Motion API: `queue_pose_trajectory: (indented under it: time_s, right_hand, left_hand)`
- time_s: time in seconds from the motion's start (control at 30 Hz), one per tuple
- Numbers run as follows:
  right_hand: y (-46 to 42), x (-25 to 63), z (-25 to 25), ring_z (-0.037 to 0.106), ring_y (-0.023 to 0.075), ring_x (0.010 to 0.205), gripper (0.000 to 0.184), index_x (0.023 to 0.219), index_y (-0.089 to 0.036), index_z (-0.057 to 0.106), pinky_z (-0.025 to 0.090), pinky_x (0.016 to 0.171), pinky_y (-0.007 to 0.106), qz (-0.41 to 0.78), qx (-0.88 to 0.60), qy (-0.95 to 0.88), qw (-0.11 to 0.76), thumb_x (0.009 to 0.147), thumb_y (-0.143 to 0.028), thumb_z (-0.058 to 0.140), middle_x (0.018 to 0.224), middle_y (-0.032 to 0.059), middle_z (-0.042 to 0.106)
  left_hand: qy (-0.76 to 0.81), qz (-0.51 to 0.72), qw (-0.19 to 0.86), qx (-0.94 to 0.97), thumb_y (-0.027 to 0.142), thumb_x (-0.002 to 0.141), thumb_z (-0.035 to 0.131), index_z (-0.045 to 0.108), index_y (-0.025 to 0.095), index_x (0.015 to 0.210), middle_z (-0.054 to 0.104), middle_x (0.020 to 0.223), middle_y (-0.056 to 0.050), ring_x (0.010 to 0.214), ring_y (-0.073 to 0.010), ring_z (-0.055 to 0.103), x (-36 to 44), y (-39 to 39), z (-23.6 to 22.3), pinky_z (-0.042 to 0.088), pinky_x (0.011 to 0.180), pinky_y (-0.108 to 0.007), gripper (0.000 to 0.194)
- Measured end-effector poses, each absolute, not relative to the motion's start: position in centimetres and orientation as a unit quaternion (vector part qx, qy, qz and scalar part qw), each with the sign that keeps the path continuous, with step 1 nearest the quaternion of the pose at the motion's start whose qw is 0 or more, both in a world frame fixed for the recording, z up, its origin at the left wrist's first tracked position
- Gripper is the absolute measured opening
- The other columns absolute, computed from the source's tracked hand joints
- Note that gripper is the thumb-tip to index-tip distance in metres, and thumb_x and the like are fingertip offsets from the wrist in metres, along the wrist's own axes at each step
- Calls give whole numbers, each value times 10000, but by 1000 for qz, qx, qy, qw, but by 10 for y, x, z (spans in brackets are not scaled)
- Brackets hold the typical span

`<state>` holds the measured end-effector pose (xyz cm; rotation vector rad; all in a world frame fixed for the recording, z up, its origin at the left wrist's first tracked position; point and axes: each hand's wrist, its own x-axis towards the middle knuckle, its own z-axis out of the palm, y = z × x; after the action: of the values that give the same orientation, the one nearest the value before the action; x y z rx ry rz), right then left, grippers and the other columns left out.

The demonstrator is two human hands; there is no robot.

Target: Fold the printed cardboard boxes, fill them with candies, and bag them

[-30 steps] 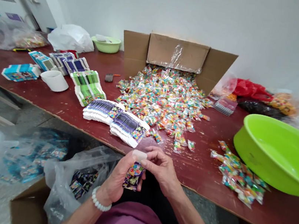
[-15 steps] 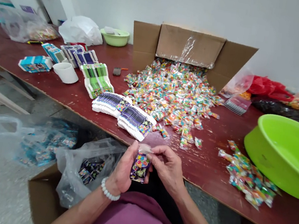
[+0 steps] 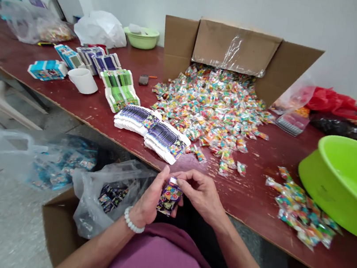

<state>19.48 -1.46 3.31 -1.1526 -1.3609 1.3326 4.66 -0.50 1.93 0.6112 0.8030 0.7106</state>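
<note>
A small dark purple candy box (image 3: 169,198) with colourful print rests upright in my left hand (image 3: 150,197), whose fingers wrap round its sides and back. My right hand (image 3: 201,194) pinches the white flap at the top of the box between thumb and forefinger. Just beyond my hands, on the table edge, lie two fanned stacks of flat purple cartons (image 3: 167,140). Behind them spreads a heap of wrapped candies (image 3: 212,107), spilling from a tipped cardboard box (image 3: 236,48).
A green basin (image 3: 345,186) stands at the right beside a small candy pile (image 3: 304,211). Green cartons (image 3: 120,89), a white roll (image 3: 83,81) and blue cartons (image 3: 47,71) sit at left. Below the table edge, a plastic bag (image 3: 92,215) holds purple packs.
The white flap that stood up at the top of the candy box is now folded down under my right fingers. The view has shifted slightly.
</note>
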Motion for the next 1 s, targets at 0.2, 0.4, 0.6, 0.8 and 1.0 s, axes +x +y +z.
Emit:
queue_pose_trajectory:
  time_s: [0.2, 0.4, 0.6, 0.8, 1.0]
  right_hand:
    - [-19, 193, 30, 606, 98, 524, 197, 869, -195, 688, 516, 493, 253, 487, -458, -593, 449, 938, -367, 618, 993, 53, 692]
    - [-33, 183, 19, 575, 287, 1134, 463, 1170, -234, 591, 499, 932, 449, 295, -446, -728, 429, 785, -392, 795, 1222, 115, 608]
    - [-33, 158, 7, 499, 344, 1199, 842, 1415, -198, 401, 411, 994, 498, 161, -459, -803, 344, 671, -215, 795, 1333, 170, 556]
    - [-2, 156, 2, 523, 348, 1182, 915, 1431, -179, 383, 414, 986, 493, 189, -414, -836, 306, 682, -471, 821, 1344, 174, 562]
    - [81, 204, -8, 541, 366, 1151, 660, 1333, -154, 508, 431, 969, 503, 72, -586, -748, 305, 800, -445, 766, 1258, 194, 597]
  left_hand:
    - [401, 332, 822, 230, 568, 867, 549, 678, 124, 961, 660, 591, -28, 410, -158, 599, 43, -3, 17, 459, 353, -235, 472]
    - [377, 370, 840, 126, 324, 834, 631, 695, 157, 938, 675, 672, 10, 525, -130, 639, 40, 0, 17, 517, 488, -223, 207]
    - [416, 444, 783, 127, 308, 880, 614, 706, 141, 986, 748, 847, -26, 838, -176, 705, 32, 1, 12, 541, 817, -266, 218]
    - [501, 440, 721, 191, 548, 895, 572, 646, 156, 1124, 725, 800, -42, 624, -169, 667, 5, -5, -4, 532, 632, -284, 459]
    - [670, 412, 465, 407, 601, 899, 505, 613, 202, 1222, 663, 1191, -98, 1077, -268, 633, -67, -5, -40, 492, 927, -361, 525]
